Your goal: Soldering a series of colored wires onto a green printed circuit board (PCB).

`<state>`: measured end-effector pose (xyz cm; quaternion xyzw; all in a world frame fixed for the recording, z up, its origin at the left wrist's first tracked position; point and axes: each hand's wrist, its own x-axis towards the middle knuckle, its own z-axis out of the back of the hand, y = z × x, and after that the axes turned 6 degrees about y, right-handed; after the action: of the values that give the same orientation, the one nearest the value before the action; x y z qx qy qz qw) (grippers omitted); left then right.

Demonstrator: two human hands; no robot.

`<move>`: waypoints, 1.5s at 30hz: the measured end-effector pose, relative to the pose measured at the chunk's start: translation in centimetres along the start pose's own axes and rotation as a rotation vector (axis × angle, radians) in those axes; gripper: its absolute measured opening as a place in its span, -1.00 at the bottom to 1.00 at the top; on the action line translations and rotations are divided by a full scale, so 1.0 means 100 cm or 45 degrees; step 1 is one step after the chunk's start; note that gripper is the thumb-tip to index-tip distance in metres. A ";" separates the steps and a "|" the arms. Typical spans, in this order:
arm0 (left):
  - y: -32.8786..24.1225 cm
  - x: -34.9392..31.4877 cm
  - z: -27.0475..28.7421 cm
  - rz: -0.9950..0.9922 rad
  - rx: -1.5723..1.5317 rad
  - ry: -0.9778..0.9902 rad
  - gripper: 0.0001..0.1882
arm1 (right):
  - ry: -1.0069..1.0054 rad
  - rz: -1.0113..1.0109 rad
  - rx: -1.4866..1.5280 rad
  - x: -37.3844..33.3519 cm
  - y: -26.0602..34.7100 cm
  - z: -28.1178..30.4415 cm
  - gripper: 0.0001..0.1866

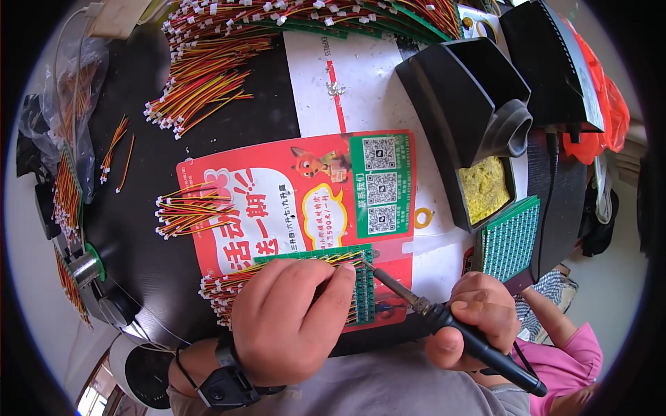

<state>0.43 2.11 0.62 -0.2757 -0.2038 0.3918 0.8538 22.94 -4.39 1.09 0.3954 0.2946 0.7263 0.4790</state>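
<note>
My right hand grips a soldering iron by its black handle. The iron's tip reaches the upper edge of a green circuit board panel, close to my left fingertips. Bent over that panel, my left hand pinches a thin wire at the board; the exact grip is partly hidden by the fingers. Rows of red and yellow wires with white connectors stick out to the left from under this hand. The panel lies on a red printed sheet.
Loose wires lie on the sheet, with larger wire bundles behind. At right stand a black iron holder with yellow sponge, a black box and stacked green boards. A solder spool is left. Another person's arm shows lower right.
</note>
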 end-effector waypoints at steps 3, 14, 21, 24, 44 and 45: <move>0.000 0.000 0.000 -0.007 0.009 0.002 -0.72 | -0.022 -0.004 -0.010 0.001 0.001 -0.001 -0.53; -0.003 0.003 0.003 0.011 -0.006 0.040 -0.72 | -0.113 -0.143 -0.039 -0.006 0.009 -0.005 -0.61; -0.002 -0.001 -0.002 -0.069 0.049 -0.052 -0.70 | -0.093 -0.142 -0.039 -0.005 0.008 -0.005 -0.63; -0.002 -0.003 -0.002 -0.082 0.086 -0.028 -0.74 | -0.073 -0.148 -0.047 -0.003 0.010 -0.004 -0.63; -0.002 -0.004 -0.005 -0.082 0.106 -0.050 -0.69 | -0.231 -0.041 0.085 -0.009 0.002 -0.008 -0.57; -0.002 -0.003 -0.005 -0.080 0.103 -0.047 -0.69 | -0.260 -0.062 0.066 -0.009 0.002 -0.008 -0.57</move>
<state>0.63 1.61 0.33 -0.2273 -0.2121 0.3777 0.8722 22.40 -5.39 0.59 0.4723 0.2726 0.6626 0.5134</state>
